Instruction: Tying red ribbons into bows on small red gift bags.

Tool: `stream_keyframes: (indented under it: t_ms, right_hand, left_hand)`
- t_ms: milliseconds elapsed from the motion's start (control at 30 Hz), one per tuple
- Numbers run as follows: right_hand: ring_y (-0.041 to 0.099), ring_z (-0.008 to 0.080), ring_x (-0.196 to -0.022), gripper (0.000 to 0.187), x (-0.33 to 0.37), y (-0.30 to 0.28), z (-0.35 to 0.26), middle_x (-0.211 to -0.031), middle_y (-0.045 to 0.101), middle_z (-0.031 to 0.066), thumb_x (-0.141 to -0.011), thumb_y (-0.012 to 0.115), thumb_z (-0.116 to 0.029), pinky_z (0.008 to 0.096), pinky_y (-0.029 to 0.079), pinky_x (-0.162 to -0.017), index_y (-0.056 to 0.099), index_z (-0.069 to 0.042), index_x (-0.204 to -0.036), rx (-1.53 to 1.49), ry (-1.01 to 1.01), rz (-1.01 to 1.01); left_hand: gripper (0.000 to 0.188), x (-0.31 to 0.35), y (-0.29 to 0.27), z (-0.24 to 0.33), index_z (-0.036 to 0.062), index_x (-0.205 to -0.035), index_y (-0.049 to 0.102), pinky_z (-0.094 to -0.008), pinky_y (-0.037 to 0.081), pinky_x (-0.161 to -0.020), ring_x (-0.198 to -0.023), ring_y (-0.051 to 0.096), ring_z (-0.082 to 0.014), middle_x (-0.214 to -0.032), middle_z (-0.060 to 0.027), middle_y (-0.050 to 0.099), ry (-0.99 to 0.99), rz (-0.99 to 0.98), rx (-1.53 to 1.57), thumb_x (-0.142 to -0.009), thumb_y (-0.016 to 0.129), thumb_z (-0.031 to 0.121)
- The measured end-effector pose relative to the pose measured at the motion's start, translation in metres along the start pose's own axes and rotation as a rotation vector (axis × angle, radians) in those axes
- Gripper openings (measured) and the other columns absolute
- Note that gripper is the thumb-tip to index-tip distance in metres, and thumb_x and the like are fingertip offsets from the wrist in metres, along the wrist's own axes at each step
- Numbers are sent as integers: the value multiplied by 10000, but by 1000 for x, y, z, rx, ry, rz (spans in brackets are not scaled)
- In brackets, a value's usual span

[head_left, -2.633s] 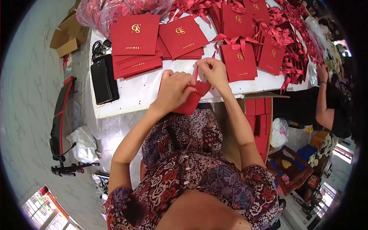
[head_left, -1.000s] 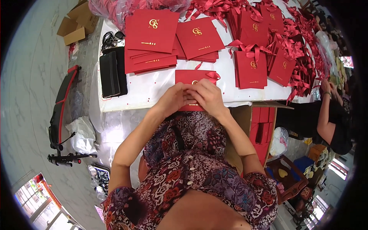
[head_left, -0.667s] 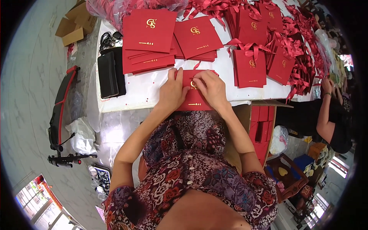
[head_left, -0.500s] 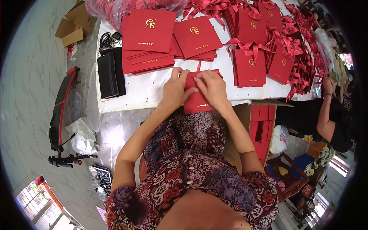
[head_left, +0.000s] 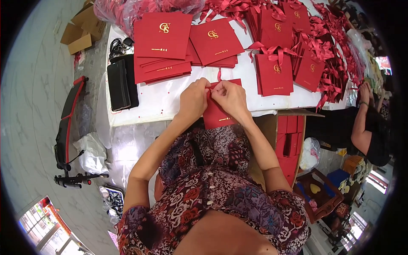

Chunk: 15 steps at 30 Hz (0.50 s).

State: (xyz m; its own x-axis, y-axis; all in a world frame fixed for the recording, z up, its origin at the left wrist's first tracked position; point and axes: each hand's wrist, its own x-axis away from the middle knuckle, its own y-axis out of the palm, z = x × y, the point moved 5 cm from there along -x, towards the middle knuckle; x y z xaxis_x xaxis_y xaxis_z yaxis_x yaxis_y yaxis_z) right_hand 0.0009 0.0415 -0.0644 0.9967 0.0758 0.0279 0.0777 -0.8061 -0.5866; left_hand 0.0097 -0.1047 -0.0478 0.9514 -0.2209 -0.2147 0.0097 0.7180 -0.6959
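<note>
A flat red paper bag (head_left: 220,118) with gold print lies at the table's front edge, its lower end over my lap. Above its upper part my left hand (head_left: 194,101) is closed, thumb and fingers pinched on a red ribbon at the bag. My right hand (head_left: 231,100) pinches close beside it, fingertips nearly touching the left ones, also on the ribbon. Most of the ribbon is hidden by my fingers; a thin strand (head_left: 219,75) shows beyond them. Farther back lie a stack of flat red bags (head_left: 162,36) and another flat bag (head_left: 216,40).
Bags with tied ribbons (head_left: 274,76) stand in rows at the right of the white table (head_left: 148,100). A black phone case (head_left: 119,85) lies at the left. Below the table edge at right is a carton of red boxes (head_left: 290,140). Another person's arm (head_left: 360,123) is at far right.
Both hands have drawn closer together over the bag, and the right fingertips have moved slightly left toward the left hand. The whole view has shifted a little.
</note>
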Motion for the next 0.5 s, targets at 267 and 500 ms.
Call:
stream_keyframes:
  t_ms: [267,500]
  right_hand:
    - [679,298,-699,183,12,5,-18,-760,666,125,-814,709,-175,415,501,-589,623,-13,-814,39,-44,108]
    - [676,349,-732,157,14,-4,-23,-788,671,159,-864,651,-50,451,517,-638,569,-4,-989,-101,-68,28]
  left_hand:
    - [85,4,-2,1,30,-971,608,-376,513,-638,-715,667,-305,-804,-143,670,-81,98,61,-888,615,48]
    - [111,5,3,-11,43,-985,639,-267,444,-533,-564,547,-87,-722,-57,665,-237,-2,302,-894,669,99]
